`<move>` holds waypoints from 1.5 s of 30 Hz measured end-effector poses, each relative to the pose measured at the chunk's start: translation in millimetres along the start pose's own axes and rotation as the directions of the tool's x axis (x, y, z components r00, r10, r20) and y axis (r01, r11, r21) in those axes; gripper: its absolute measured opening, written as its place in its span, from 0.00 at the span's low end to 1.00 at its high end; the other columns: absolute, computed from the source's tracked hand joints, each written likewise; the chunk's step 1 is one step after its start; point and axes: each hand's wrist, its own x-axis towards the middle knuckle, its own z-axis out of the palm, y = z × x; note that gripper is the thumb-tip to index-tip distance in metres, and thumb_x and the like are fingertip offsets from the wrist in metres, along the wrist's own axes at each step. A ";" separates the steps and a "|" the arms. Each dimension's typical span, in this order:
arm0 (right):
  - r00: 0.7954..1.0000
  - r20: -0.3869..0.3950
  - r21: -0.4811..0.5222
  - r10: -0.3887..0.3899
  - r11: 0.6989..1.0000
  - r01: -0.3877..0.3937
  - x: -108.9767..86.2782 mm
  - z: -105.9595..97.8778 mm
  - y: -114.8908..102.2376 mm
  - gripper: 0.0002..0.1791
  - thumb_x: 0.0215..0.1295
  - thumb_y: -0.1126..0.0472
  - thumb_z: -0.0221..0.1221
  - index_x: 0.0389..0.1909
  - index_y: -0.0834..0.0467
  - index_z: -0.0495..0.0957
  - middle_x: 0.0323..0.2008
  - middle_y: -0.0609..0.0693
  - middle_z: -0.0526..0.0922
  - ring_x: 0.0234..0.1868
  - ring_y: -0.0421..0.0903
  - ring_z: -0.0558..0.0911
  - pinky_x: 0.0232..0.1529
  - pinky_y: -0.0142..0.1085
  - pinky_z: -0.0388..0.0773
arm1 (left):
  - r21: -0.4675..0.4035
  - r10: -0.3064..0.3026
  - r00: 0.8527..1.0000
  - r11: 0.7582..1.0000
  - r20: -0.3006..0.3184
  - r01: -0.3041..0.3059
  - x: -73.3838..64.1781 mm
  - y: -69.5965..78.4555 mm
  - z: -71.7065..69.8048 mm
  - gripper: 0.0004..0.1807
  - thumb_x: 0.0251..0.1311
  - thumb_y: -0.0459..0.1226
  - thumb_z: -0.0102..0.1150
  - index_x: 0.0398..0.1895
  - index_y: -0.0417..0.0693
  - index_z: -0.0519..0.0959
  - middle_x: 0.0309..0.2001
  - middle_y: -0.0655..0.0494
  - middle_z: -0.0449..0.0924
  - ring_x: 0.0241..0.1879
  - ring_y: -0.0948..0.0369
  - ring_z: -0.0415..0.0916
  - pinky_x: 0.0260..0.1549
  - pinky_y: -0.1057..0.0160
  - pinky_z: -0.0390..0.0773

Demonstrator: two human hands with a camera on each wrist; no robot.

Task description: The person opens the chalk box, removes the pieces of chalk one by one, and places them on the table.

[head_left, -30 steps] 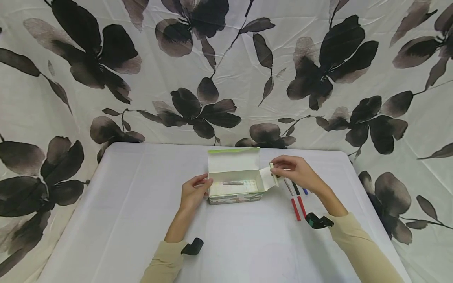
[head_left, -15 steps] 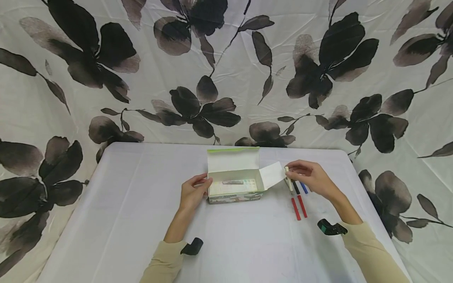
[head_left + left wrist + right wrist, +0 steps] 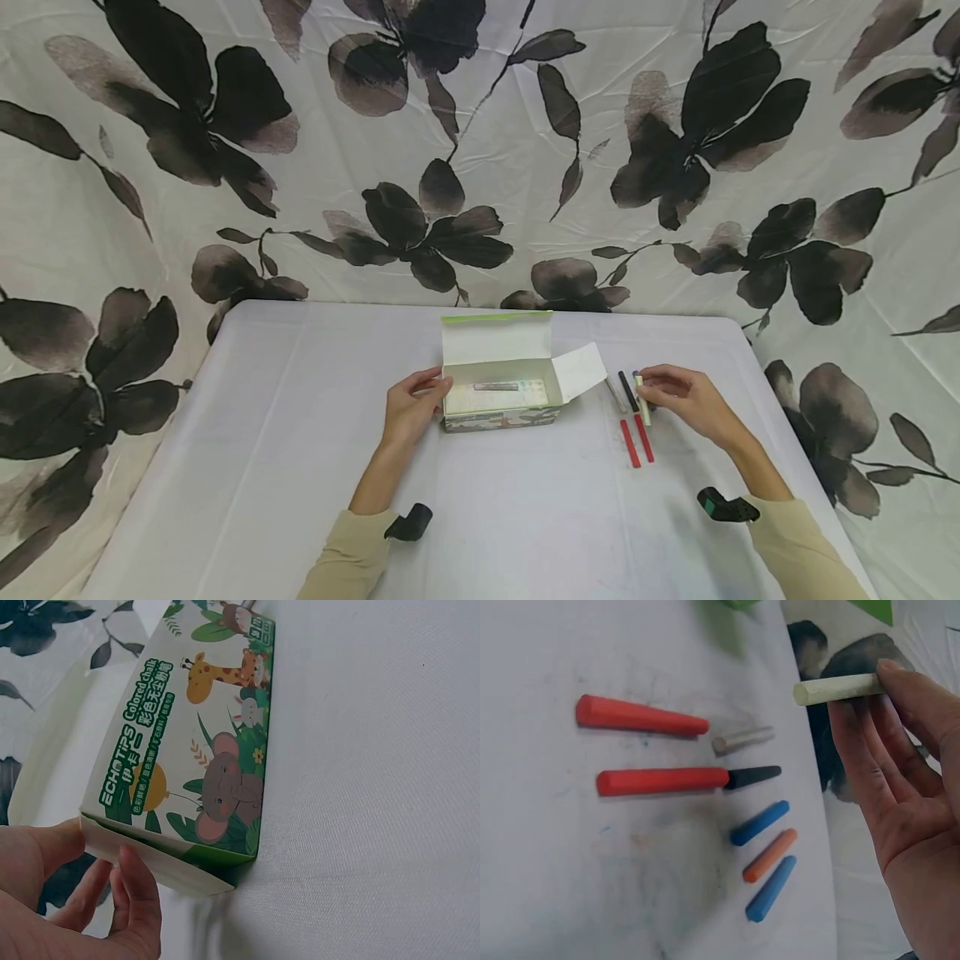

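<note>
My left hand [image 3: 408, 408] holds the left end of a chalk box [image 3: 502, 419], whose lid stands raised. In the left wrist view its thumb and fingers are at the box's white end flap [image 3: 154, 862]. Pale sticks and a greyish one [image 3: 495, 387] show inside the box. Between the thumb and fingertips of my right hand [image 3: 690, 404] is a pale yellow chalk stick [image 3: 836, 690], above the table. Loose chalks lie near it: two red [image 3: 641, 718] ones, a grey [image 3: 742, 740] one, a black [image 3: 754, 777] one, two blue [image 3: 761, 823] ones and an orange [image 3: 771, 856] one.
A white cloth [image 3: 525, 517] covers the table. Behind it hangs a floral curtain [image 3: 480, 150]. The box's right side flap [image 3: 580, 372] sticks out toward the loose chalks. A black camera [image 3: 727, 505] sits on each wrist.
My right hand has moved right and nearer to me with the pale yellow chalk, from the box's side flap to over the loose chalks. The left hand and box have stayed in place.
</note>
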 end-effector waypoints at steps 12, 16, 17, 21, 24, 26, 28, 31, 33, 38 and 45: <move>0.995 -0.014 -0.017 0.103 0.994 -0.104 -21.1 -1.1 32.8 0.25 0.73 0.57 0.64 0.60 0.71 0.76 0.53 0.65 0.83 0.46 0.33 0.83 0.47 0.25 0.80 | -0.009 0.000 1.000 1.000 0.009 0.000 0.2 -0.6 0.0 0.23 0.63 0.36 0.71 0.59 0.36 0.81 0.45 0.46 0.80 0.33 0.61 0.78 0.31 0.66 0.82; 0.993 -0.015 -0.035 0.117 0.992 -0.117 -25.7 -2.1 41.2 0.25 0.73 0.57 0.64 0.61 0.71 0.76 0.52 0.63 0.84 0.45 0.34 0.83 0.45 0.25 0.80 | -0.011 -0.003 1.000 1.000 0.005 0.003 0.9 -0.4 0.3 0.22 0.63 0.36 0.71 0.59 0.37 0.82 0.45 0.46 0.80 0.35 0.56 0.79 0.31 0.66 0.82; 0.993 -0.015 -0.044 0.120 0.992 -0.121 -26.6 -2.0 43.3 0.25 0.73 0.57 0.64 0.61 0.71 0.76 0.51 0.63 0.84 0.44 0.34 0.83 0.45 0.25 0.80 | -0.012 -0.003 1.000 1.000 0.004 0.003 1.0 -0.3 0.3 0.22 0.63 0.36 0.71 0.59 0.37 0.82 0.45 0.46 0.80 0.36 0.56 0.79 0.31 0.66 0.82; 0.989 -0.022 -0.057 0.144 0.988 -0.145 -29.4 -1.1 50.0 0.25 0.72 0.57 0.65 0.60 0.71 0.76 0.49 0.62 0.84 0.43 0.36 0.83 0.43 0.27 0.81 | -0.015 0.002 1.000 1.000 0.004 -0.002 1.1 0.4 1.4 0.22 0.62 0.35 0.71 0.58 0.37 0.82 0.45 0.46 0.80 0.36 0.56 0.79 0.30 0.68 0.82; 0.987 -0.039 -0.061 0.156 0.985 -0.158 -30.0 1.2 53.6 0.25 0.71 0.57 0.66 0.58 0.71 0.76 0.47 0.61 0.84 0.41 0.39 0.84 0.40 0.29 0.82 | -0.021 0.006 1.000 1.000 0.008 -0.006 0.9 0.9 1.7 0.22 0.63 0.35 0.71 0.58 0.36 0.82 0.44 0.47 0.80 0.34 0.58 0.79 0.28 0.69 0.81; 0.986 -0.057 -0.085 0.157 0.983 -0.162 -29.8 3.0 55.3 0.24 0.70 0.57 0.66 0.57 0.72 0.77 0.46 0.60 0.85 0.39 0.39 0.83 0.39 0.29 0.82 | -0.020 0.006 1.000 1.000 0.011 -0.005 1.3 0.9 1.9 0.22 0.63 0.35 0.71 0.59 0.36 0.82 0.45 0.47 0.80 0.34 0.59 0.78 0.28 0.70 0.80; 0.986 -0.077 -0.134 0.147 0.979 -0.156 -29.3 4.7 56.3 0.23 0.70 0.57 0.67 0.55 0.71 0.78 0.43 0.58 0.85 0.38 0.39 0.83 0.37 0.29 0.81 | -0.017 0.005 1.000 1.000 0.015 -0.005 1.4 0.8 1.9 0.22 0.63 0.36 0.71 0.59 0.36 0.82 0.45 0.47 0.80 0.33 0.60 0.78 0.29 0.69 0.81; 0.987 -0.104 -0.209 0.119 0.968 -0.139 -28.5 7.2 55.6 0.20 0.68 0.57 0.69 0.51 0.69 0.81 0.39 0.54 0.86 0.35 0.40 0.81 0.35 0.29 0.79 | -0.008 0.002 1.000 1.000 0.015 -0.002 1.7 0.4 2.3 0.22 0.63 0.36 0.71 0.59 0.37 0.82 0.45 0.46 0.80 0.34 0.60 0.78 0.30 0.67 0.82; 0.989 -0.112 -0.241 0.100 0.962 -0.125 -28.0 8.6 54.5 0.19 0.67 0.58 0.70 0.49 0.69 0.82 0.37 0.53 0.86 0.34 0.41 0.80 0.34 0.29 0.78 | -0.006 0.001 1.000 1.000 0.011 -0.001 1.7 0.3 2.6 0.21 0.63 0.36 0.71 0.58 0.38 0.82 0.45 0.46 0.80 0.33 0.60 0.78 0.30 0.67 0.82; 0.989 -0.122 -0.279 0.082 0.954 -0.114 -26.8 10.4 51.3 0.17 0.68 0.58 0.69 0.48 0.68 0.82 0.34 0.51 0.85 0.33 0.42 0.79 0.32 0.30 0.76 | -0.011 -0.003 1.000 1.000 0.001 0.003 2.2 0.2 3.2 0.21 0.62 0.35 0.71 0.58 0.39 0.83 0.45 0.46 0.81 0.31 0.63 0.77 0.29 0.68 0.81; 0.988 -0.144 -0.249 0.056 0.964 -0.091 -20.4 8.5 38.1 0.15 0.73 0.59 0.64 0.49 0.68 0.81 0.35 0.54 0.86 0.33 0.47 0.82 0.30 0.30 0.77 | -0.019 -0.004 1.000 1.000 0.003 0.004 2.1 -1.8 0.8 0.21 0.63 0.35 0.71 0.58 0.38 0.82 0.45 0.46 0.80 0.31 0.62 0.77 0.29 0.68 0.81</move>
